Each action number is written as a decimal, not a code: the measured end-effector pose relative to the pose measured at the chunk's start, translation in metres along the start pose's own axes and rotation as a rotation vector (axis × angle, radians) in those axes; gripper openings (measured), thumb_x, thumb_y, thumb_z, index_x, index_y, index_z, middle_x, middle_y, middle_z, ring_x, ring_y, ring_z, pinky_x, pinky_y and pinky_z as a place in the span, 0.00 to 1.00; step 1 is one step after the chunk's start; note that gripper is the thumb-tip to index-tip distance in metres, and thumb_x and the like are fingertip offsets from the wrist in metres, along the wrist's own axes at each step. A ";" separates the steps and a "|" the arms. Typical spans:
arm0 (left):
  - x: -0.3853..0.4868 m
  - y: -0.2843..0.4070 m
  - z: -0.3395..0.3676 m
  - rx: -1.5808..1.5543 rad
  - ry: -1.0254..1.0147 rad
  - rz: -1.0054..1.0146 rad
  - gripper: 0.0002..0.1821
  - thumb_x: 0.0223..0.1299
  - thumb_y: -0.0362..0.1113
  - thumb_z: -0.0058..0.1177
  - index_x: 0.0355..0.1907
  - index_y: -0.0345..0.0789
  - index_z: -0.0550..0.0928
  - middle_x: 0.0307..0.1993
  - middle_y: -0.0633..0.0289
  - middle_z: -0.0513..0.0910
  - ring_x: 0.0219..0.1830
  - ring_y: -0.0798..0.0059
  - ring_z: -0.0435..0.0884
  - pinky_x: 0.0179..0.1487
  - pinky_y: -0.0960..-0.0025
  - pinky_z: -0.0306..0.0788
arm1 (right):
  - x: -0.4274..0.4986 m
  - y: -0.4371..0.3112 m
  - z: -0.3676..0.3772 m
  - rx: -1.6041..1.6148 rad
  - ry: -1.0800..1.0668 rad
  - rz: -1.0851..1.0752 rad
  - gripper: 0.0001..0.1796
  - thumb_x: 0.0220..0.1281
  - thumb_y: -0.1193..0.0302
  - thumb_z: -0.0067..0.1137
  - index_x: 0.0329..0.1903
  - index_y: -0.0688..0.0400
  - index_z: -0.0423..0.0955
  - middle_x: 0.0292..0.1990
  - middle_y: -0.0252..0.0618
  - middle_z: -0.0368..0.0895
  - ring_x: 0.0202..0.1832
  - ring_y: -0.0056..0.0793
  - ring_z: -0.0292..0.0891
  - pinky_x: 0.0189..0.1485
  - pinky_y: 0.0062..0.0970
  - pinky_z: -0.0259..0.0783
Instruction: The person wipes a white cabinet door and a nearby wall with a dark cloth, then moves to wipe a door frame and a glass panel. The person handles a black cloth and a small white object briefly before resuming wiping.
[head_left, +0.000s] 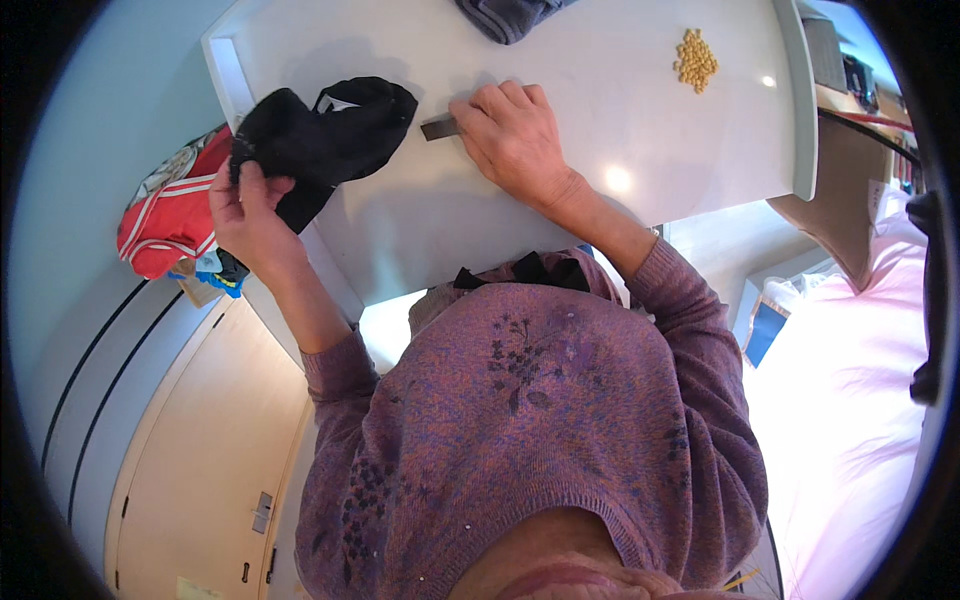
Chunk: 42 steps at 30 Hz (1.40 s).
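My left hand (255, 210) pinches the edge of a black cloth item (300, 139), which spreads over the left side of the white table (622, 127). A small white patch shows in a fold near the cloth's far side. To the right of it, my right hand (514, 139) is closed around a flat dark strip (440, 129), whose end sticks out to the left. The rest of the strip is hidden by my fingers, so its exact kind is unclear.
A folded dark grey cloth (510, 19) lies at the table's far edge. Toward the far right sits a pile of yellow beans or kernels (696, 61). Red clothing with white stripes (169, 225) hangs beside the table's left edge. A raised rim (804, 112) borders the right side.
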<state>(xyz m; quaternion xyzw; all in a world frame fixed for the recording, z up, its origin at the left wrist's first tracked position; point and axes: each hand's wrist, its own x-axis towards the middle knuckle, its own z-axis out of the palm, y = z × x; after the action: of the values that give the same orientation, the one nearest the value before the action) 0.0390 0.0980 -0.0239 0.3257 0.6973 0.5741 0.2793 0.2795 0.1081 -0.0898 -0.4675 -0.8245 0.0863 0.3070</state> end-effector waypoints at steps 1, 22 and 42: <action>-0.005 -0.002 -0.004 0.071 0.022 -0.040 0.10 0.59 0.27 0.54 0.43 0.28 0.76 0.35 0.58 0.80 0.25 0.78 0.79 0.31 0.77 0.75 | -0.002 -0.001 -0.001 0.005 -0.010 -0.010 0.15 0.42 0.75 0.59 0.38 0.55 0.76 0.29 0.31 0.69 0.33 0.29 0.66 0.37 0.29 0.59; -0.057 0.059 -0.008 0.066 -0.990 0.491 0.07 0.56 0.31 0.55 0.38 0.36 0.81 0.29 0.61 0.80 0.25 0.72 0.78 0.25 0.74 0.69 | -0.002 0.014 -0.015 -0.132 -0.081 -0.006 0.22 0.38 0.79 0.60 0.43 0.56 0.78 0.33 0.36 0.74 0.36 0.35 0.70 0.41 0.32 0.63; -0.082 0.147 0.013 -0.282 -0.772 0.895 0.14 0.41 0.33 0.58 0.36 0.35 0.81 0.38 0.59 0.80 0.37 0.65 0.78 0.37 0.65 0.72 | -0.003 0.017 -0.013 -0.145 -0.023 0.086 0.21 0.36 0.77 0.60 0.41 0.57 0.77 0.32 0.36 0.72 0.38 0.35 0.69 0.42 0.35 0.62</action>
<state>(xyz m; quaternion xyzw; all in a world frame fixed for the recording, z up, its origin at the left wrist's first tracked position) 0.1200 0.0615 0.1190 0.7318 0.2582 0.5632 0.2838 0.3001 0.1130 -0.0879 -0.5224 -0.8112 0.0449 0.2589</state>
